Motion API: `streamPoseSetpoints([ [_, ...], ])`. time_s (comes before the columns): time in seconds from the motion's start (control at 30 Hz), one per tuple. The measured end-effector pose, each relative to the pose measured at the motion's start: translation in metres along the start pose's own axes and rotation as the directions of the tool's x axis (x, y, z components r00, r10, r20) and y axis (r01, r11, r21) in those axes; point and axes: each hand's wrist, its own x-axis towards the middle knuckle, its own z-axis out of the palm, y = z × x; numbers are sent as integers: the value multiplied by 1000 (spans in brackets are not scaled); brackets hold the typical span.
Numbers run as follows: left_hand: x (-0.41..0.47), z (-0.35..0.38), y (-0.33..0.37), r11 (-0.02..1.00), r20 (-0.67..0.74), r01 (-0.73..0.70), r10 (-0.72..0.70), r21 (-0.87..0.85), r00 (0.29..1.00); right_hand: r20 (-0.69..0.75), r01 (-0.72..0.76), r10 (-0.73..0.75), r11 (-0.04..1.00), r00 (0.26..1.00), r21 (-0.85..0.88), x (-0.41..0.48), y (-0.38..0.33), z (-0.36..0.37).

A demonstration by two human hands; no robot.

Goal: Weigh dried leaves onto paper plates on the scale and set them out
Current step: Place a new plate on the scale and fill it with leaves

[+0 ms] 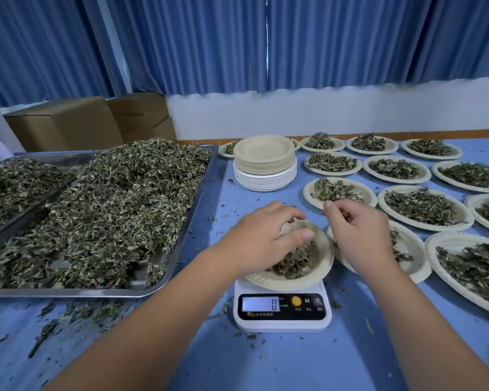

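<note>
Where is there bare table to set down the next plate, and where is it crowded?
Free: the blue strip between the tray and the plate stack; the near table before the scale, crumbs only. Crowded: right of the scale, filled plates lie almost rim to rim.

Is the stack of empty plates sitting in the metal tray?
No, the stack of empty plates stands on the blue table, to the right of the metal tray and apart from it.
</note>
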Motion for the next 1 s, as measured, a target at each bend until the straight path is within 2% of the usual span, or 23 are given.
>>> streamPoseSetpoints([
  [0.17, -13, -11, -3, 998, -103, -8, 15, 66, 995, 0, 7, -7, 1000, 1000, 5, -1, 0, 0],
  [0.3, -18, -29, -26, 986, -329, 143, -108, 84, 938, 4, 11, -11, 1000, 1000, -3, -1, 1, 0],
  [0.37, -19, -42, -48, 957, -389, 272, -214, 99, 896, 1, 16, -16, 1000, 1000, -2, -2, 1, 0],
  [0.47, -25, -61, -82, 855, -351, 461, -367, 238, 861, -2, 18, -18, 1000, 1000, 1, -3, 1, 0],
  [0.57, -32, -71, -105, 796, -277, 537, -468, 280, 839, 3, 4, -4, 1000, 1000, 5, -3, 1, 0],
  [0.67, -35, -73, -118, 747, -182, 555, -528, 366, 830, 12, -5, 4, 1000, 1000, 13, -3, 0, -1],
  [0.77, -34, -73, -124, 759, -87, 540, -549, 363, 831, 16, 2, -2, 1000, 1000, 13, -3, -1, -1],
  [0.9, -33, -75, -127, 716, -60, 512, -554, 476, 830, 7, -7, 7, 1000, 1000, 12, -2, -1, -1],
  [1.0, -36, -78, -129, 709, 30, 497, -588, 500, 808, 6, -17, 17, 1000, 1000, 14, -2, 0, -1],
])
